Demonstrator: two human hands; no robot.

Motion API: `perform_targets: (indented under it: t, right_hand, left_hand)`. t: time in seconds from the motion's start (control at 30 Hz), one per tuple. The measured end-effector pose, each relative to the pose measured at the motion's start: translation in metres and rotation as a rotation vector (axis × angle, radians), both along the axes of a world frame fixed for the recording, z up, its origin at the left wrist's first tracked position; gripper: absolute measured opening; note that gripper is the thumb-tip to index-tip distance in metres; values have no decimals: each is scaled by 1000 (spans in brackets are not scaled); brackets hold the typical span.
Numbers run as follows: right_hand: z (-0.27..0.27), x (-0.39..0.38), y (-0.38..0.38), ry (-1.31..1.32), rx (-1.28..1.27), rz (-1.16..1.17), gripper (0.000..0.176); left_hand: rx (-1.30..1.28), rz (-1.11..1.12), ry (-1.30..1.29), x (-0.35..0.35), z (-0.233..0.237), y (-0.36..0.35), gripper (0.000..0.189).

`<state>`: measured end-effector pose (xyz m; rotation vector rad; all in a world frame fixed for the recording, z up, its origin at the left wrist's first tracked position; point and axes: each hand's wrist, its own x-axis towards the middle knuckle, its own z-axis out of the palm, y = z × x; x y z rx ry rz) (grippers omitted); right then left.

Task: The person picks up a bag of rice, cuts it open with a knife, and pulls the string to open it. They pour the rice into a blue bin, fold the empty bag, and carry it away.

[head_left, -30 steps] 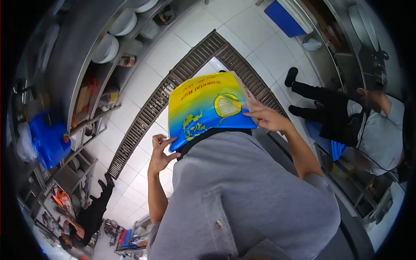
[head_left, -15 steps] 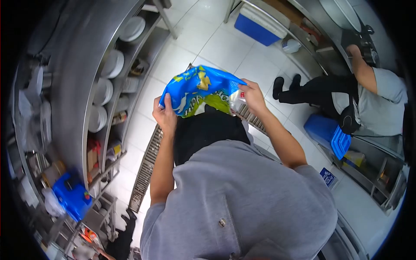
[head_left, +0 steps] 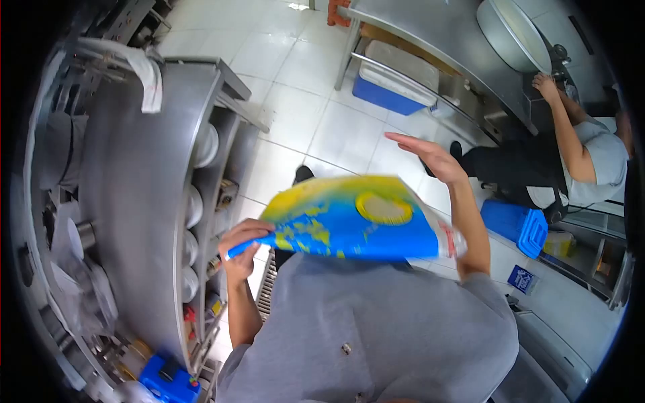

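Head view: the left hand (head_left: 240, 250) is clenched on the near left corner of a flat blue-and-yellow plastic rice sack (head_left: 349, 221), its fingers wrapped over the edge. The right hand (head_left: 430, 156) is raised above and beyond the sack with palm open and fingers spread, clear of it. The right forearm runs down behind the sack's right end. The sack lies almost level in the air in front of the person's grey shirt (head_left: 376, 329), above the white tiled floor (head_left: 302, 101).

To the left stands a long steel counter (head_left: 134, 201) with stacked white plates (head_left: 203, 144) on the shelves below it and a white cloth (head_left: 151, 74) draped at its far end. Beyond, a blue crate with a pale lid (head_left: 393, 84) sits under a steel table (head_left: 430, 30). At the right a co-worker in a grey shirt (head_left: 598, 164) reaches up to that table, with a blue bin (head_left: 517, 225) just beside them.
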<state>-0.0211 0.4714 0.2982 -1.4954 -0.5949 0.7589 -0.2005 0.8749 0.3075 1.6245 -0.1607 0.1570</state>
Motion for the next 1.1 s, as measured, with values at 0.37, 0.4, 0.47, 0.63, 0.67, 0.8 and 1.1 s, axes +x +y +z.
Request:
perform_targets:
  t: [0.37,0.4,0.47,0.63,0.67,0.8,1.1]
  right_hand:
    - [-116,49,154,240,-188,669,53]
    - [-119,79,146,263,-208,631,54]
    - [-126,128,140,296,-253,573,54]
    - [-142,230,149,330,-303,474,55]
    - [-143,249,152,338,-303,460,55]
    - [-143,315,163,360,-306,387,55]
    - [-158,453,200,445,-370,131,57]
  left_hand:
    - [508,172,367,266,-25,24,30]
    - [592,192,346,298,-40,24,32]
    - [623,208,533,362,-81,41,30]
    - [1000,27,661,476,-142,60,37]
    - [1230,-33,680,493,-141,57,40]
    - [1168,-211,730,547,-165,68,48]
    - [1361,-213,582,639,-197,123,61]
